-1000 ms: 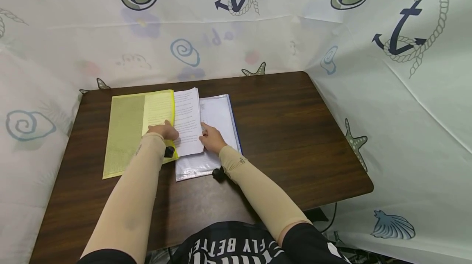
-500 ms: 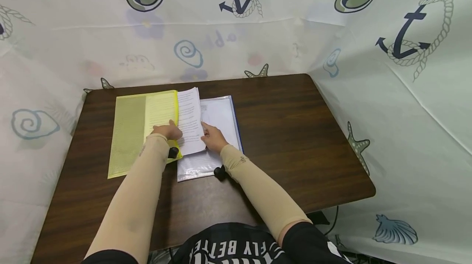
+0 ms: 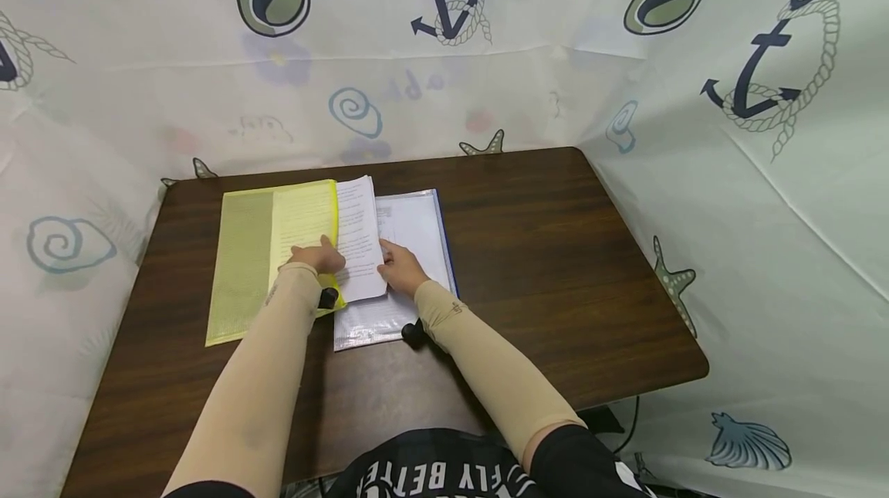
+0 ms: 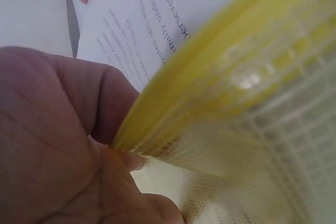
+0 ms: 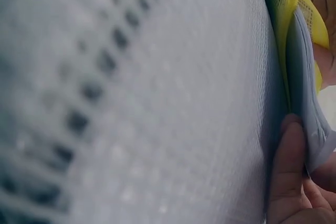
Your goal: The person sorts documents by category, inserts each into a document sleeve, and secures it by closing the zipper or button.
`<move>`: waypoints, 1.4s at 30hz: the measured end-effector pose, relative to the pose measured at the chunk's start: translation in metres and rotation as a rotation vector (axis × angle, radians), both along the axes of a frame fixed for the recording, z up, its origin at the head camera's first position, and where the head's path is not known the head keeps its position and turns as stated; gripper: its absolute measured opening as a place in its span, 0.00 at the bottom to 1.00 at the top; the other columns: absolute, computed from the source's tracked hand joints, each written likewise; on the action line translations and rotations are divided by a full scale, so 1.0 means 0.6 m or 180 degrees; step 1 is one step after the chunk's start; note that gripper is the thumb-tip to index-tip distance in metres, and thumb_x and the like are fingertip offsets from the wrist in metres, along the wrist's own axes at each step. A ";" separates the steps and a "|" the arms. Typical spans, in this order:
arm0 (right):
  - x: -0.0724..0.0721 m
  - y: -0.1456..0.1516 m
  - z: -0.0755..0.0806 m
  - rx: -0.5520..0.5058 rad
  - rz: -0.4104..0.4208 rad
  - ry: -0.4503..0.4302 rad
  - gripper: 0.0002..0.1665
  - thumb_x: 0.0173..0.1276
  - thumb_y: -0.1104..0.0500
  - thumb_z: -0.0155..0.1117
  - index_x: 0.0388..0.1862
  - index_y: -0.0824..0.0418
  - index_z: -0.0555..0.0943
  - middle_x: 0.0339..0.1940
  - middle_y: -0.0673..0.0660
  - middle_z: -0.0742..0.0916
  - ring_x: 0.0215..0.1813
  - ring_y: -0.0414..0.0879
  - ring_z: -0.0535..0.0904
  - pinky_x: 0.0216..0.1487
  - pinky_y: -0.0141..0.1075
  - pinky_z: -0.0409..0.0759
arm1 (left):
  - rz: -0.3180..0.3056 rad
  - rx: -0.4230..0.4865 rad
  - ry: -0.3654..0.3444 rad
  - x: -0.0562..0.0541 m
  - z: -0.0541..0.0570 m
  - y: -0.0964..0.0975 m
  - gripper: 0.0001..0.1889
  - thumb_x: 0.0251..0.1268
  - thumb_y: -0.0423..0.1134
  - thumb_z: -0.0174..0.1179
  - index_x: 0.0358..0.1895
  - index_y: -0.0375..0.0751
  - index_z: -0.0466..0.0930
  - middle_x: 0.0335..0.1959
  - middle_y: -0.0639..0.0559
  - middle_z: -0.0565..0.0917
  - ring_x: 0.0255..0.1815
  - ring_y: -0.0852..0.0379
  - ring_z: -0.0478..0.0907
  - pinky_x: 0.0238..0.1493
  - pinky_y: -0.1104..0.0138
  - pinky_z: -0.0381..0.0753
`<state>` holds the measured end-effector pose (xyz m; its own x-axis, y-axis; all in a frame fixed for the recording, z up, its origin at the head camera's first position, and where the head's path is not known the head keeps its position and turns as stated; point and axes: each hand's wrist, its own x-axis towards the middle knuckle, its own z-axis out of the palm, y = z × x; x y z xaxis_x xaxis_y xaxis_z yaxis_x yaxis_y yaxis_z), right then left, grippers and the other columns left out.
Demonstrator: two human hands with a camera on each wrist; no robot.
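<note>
A: Where's the stack of printed sheets [image 3: 359, 232]?

B: Between the two hands. Taking the far edge of the counter [image 3: 556, 251] as 12, it sits at 3 o'clock from the left hand [image 3: 316, 257] and about 10 from the right hand [image 3: 401, 268].

A: All of it in view?

B: No. Its 9 o'clock part sits inside the yellow mesh folder [image 3: 245, 251], print showing through; the rest sticks out over the clear pouch [image 3: 417, 228] with the blue edge.

A: What are the hands doing?

B: The left pinches the folder's lip, finger and thumb nearly together with just the edge between. The right pinches the stack's 3 o'clock edge, finger and thumb parted only by the sheets.

A: Which way does the stack run?

B: Long axis close to 12-to-6, far end leaning slightly toward 11. The folder's mouth faces 3 and runs almost parallel.

A: So which relation counts?

B: I'd say that parallel. Shifting the stack against the folder would go along the 3-to-9 line, across its length. The right hand is the one on the sheets; the left is just beside them, steadying the lip, I'd judge.
</note>
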<state>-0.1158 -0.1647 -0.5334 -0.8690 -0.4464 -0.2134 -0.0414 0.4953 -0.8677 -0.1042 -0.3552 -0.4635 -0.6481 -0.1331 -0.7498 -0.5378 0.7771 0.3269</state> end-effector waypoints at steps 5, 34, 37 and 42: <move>-0.001 -0.001 -0.003 0.0025 0.0004 0.0008 0.38 0.75 0.67 0.59 0.81 0.59 0.61 0.60 0.60 0.85 0.62 0.48 0.81 0.64 0.36 0.76 | -0.0120 -0.0051 0.0003 -0.004 -0.005 0.002 0.40 0.76 0.50 0.29 0.80 0.36 0.21 0.72 0.15 0.20 0.75 0.17 0.25 0.71 0.29 0.33; 0.011 -0.036 0.011 0.0153 0.0197 0.0191 0.38 0.75 0.69 0.57 0.81 0.58 0.61 0.63 0.63 0.83 0.64 0.50 0.80 0.63 0.33 0.76 | -0.0199 0.0017 0.0082 0.003 0.004 0.006 0.38 0.77 0.47 0.28 0.80 0.37 0.21 0.73 0.13 0.25 0.76 0.19 0.27 0.74 0.32 0.40; 0.010 -0.040 0.008 0.0153 0.0189 0.0189 0.38 0.75 0.68 0.58 0.81 0.58 0.60 0.63 0.62 0.84 0.64 0.49 0.80 0.63 0.33 0.76 | -0.0172 -0.0004 0.0073 -0.001 0.004 0.008 0.38 0.77 0.47 0.28 0.80 0.39 0.21 0.74 0.14 0.26 0.77 0.20 0.29 0.74 0.33 0.42; 0.009 -0.043 0.003 0.0135 0.0129 0.0164 0.38 0.75 0.67 0.59 0.81 0.59 0.61 0.60 0.61 0.86 0.60 0.48 0.82 0.62 0.33 0.76 | -0.0195 -0.0079 0.0196 -0.001 0.007 0.010 0.38 0.77 0.47 0.32 0.81 0.36 0.27 0.76 0.17 0.31 0.77 0.21 0.28 0.74 0.32 0.41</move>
<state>-0.1105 -0.1904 -0.5315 -0.8607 -0.4730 -0.1882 -0.1064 0.5286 -0.8421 -0.1048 -0.3494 -0.4596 -0.7005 -0.1099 -0.7051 -0.4684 0.8163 0.3381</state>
